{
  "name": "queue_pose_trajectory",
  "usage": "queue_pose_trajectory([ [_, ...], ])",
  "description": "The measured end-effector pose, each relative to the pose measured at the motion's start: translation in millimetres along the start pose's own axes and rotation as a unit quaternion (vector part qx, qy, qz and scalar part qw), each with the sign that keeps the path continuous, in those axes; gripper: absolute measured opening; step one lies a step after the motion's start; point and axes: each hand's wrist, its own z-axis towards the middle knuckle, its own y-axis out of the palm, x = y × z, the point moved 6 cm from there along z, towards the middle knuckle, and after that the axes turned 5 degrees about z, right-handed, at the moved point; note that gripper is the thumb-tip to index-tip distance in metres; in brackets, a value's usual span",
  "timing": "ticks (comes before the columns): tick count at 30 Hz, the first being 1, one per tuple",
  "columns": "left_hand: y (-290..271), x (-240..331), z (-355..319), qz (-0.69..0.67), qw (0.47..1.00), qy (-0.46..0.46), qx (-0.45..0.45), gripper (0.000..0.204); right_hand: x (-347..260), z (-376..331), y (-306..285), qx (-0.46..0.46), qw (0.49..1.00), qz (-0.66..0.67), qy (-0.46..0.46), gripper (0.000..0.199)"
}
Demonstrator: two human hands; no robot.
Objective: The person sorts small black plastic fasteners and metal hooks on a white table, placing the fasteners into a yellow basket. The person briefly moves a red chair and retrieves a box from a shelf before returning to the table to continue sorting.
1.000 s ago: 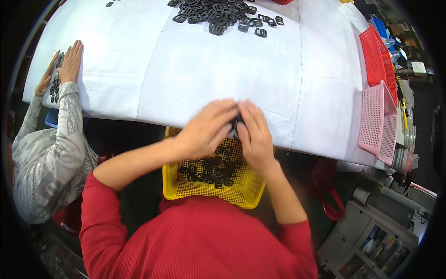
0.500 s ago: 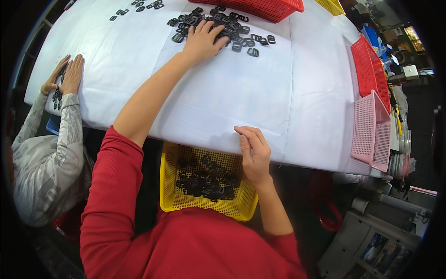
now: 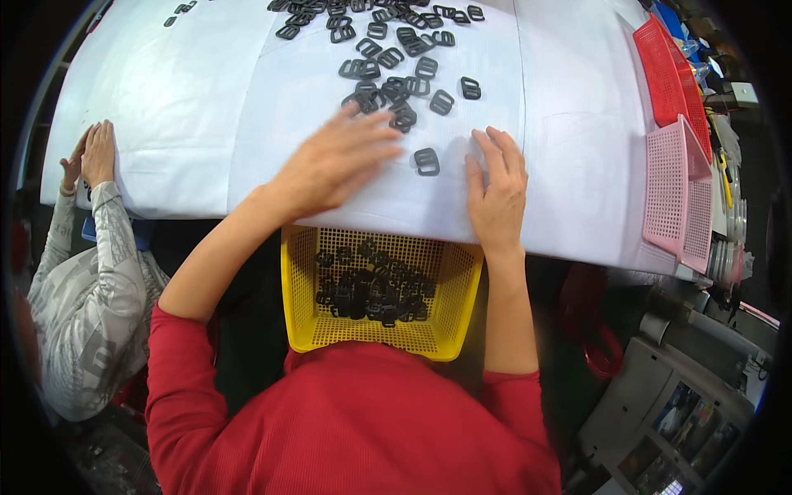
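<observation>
My left hand (image 3: 340,158) is blurred by motion over the white table, its fingers spread beside the near end of a trail of black plastic strap buckles (image 3: 394,89). Nothing shows in its grasp. My right hand (image 3: 499,186) rests farther right at the table's front part, fingers stretched forward and apart, holding nothing. Between the two hands lies a single buckle (image 3: 426,162), flat on the cloth. Below the table edge, in front of my body, a yellow perforated basket (image 3: 466,301) holds a heap of similar black buckles.
White cloth covers the table (image 3: 586,165). Along its right edge stand a red basket (image 3: 668,74) and a pink basket (image 3: 681,194). At the left, another person in a grey patterned sleeve (image 3: 111,223) has both hands on the table. A few buckles (image 3: 177,15) lie at the far left.
My left hand has come back from the far pile toward the near edge, and buckles now trail along the cloth toward me. My right hand has moved forward and right, fingers opening.
</observation>
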Motion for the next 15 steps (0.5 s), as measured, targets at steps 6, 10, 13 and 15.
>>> queue_pose_trajectory([
  [6, -31, -49, 14, 0.025, 0.973, -0.176, 0.144, 0.03, -36, 31, 20, -0.013, 0.997, 0.068, -0.039, 0.024],
  [10, -27, -63, 31, 0.027, 0.97, -0.2, 0.134, 0.028, -43, 62, 36, 0.002, 0.996, 0.079, -0.029, 0.024],
  [13, -30, -69, 33, 0.044, 0.972, -0.22, 0.066, 0.027, -27, 89, 45, 0.015, 0.998, 0.064, 0.019, 0.02],
  [15, -34, -66, 28, 0.061, 0.97, -0.23, 0.037, 0.027, -20, 99, 50, -0.002, 0.998, 0.052, 0.035, 0.018],
])
